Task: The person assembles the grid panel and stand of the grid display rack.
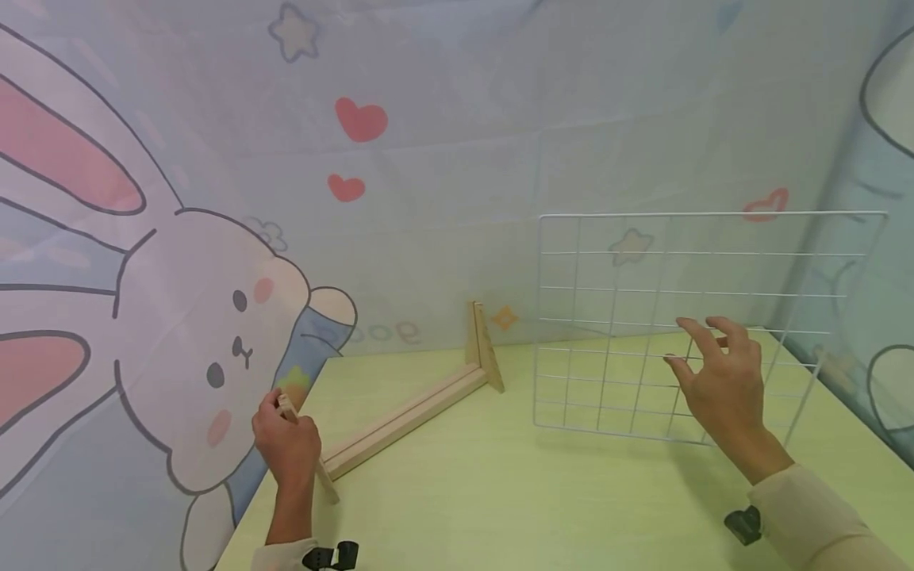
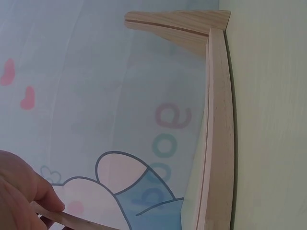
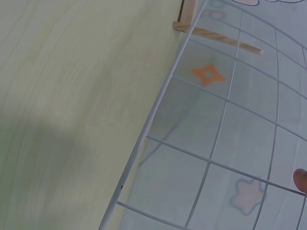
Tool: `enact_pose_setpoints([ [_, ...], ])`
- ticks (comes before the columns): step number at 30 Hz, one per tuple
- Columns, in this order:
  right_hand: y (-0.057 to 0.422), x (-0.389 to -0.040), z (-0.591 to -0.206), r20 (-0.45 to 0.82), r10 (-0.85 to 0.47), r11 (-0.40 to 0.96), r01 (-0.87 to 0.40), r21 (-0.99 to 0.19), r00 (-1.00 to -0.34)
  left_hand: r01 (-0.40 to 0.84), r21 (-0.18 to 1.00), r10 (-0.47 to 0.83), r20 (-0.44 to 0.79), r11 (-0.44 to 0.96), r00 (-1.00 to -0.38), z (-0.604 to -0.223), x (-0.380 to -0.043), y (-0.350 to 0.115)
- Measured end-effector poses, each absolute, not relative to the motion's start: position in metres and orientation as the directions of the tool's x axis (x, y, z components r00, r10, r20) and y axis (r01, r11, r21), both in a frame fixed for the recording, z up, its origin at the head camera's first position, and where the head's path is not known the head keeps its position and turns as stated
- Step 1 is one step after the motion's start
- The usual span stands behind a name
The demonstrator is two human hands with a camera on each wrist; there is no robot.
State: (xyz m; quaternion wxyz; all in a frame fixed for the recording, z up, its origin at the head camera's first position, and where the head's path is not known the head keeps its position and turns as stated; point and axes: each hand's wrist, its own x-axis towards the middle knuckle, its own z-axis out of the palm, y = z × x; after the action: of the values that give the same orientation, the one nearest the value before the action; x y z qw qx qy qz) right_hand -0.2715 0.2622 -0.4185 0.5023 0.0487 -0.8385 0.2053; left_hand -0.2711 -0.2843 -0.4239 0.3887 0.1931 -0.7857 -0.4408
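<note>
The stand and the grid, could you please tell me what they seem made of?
Stand: wood, seemingly unvarnished; pale, matt, with grain on its end piece.
Grid: probably metal wire, painted or coated white; thin, straight, smooth bars, though the coating's material is unclear.

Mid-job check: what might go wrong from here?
The wire grid could tip or swing if the right hand slips, since nothing else visibly steadies it. The wooden stand might twist, as the left hand holds it only at one end.
</note>
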Motion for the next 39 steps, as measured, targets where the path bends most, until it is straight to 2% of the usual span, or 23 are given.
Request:
enact_pose_setpoints([
  [23, 0.265, -0.270, -0.420, 0.870, 0.131, 0.905, -0.300, -0.301, -0.476, 0.057, 0.836, -0.566, 0.418, 0.546, -0.711, -0.420, -0.288, -0.268],
  [39, 0.261, -0.270, -0.422, 0.861, 0.122, 0.901, -0.308, -0.305, -0.494, 0.120, 0.774, -0.434, 0.468, 0.622, -0.769, -0.426, -0.293, -0.266],
])
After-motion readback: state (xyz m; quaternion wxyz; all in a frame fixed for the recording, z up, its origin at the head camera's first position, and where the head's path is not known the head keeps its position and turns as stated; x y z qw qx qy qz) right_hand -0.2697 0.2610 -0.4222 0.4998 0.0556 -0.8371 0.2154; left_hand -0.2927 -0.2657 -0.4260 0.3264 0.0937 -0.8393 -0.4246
